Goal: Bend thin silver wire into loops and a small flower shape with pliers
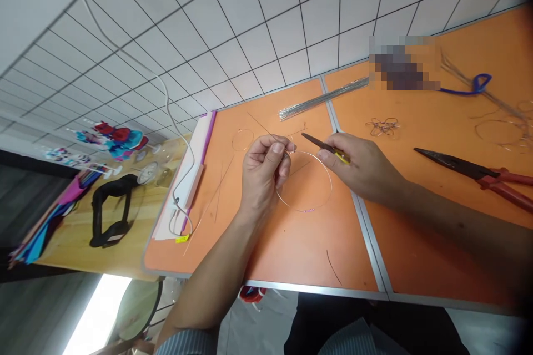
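My left hand (263,172) is closed, thumb and fingers pinching the top of a thin wire ring (317,203) that loops down over the orange table (291,244). A few small purple beads (308,210) sit on the ring's lower edge. My right hand (361,167) grips small yellow-handled pliers (328,148), whose dark tip points left toward the pinched spot on the ring. Both hands hover just above the table's middle.
Red-handled long-nose pliers (478,173) lie at the right. A bundle of straight wires (322,99) lies at the back, a bent wire shape (383,126) beside it, a small wire ring (242,140) to the left. A white cable (183,216) and black strap (110,211) lie further left.
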Demonstrator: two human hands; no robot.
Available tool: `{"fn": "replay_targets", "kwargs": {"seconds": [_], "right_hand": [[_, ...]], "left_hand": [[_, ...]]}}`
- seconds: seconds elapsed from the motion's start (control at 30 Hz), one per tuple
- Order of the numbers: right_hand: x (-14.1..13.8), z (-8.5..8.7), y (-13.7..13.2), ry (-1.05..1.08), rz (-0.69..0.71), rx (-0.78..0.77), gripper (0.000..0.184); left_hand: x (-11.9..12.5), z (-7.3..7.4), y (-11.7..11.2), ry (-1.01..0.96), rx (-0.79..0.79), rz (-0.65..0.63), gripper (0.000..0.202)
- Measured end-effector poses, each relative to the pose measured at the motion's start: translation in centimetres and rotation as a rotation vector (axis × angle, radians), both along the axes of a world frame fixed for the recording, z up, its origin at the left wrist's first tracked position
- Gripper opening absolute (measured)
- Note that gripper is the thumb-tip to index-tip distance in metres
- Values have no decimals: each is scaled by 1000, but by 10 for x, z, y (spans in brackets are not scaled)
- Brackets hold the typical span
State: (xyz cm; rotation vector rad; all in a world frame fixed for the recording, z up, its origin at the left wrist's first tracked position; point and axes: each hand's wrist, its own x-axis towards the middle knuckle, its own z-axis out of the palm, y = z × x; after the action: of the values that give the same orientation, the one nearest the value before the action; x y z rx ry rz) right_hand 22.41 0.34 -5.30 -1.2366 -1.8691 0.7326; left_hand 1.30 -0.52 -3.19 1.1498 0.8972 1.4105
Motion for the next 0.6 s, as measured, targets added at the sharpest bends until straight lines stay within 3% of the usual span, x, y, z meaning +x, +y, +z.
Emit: {"fn": "replay_targets", "kwargs": {"seconds": [0.23, 0.6], "right_hand": [[-7, -11, -11, -137, 69, 77, 25], [-13, -10, -15, -187, 44, 107, 34]], "left_hand": [[-1, 0, 4, -83, 45, 64, 33], [11, -3, 0, -141, 30, 91, 33]]}}
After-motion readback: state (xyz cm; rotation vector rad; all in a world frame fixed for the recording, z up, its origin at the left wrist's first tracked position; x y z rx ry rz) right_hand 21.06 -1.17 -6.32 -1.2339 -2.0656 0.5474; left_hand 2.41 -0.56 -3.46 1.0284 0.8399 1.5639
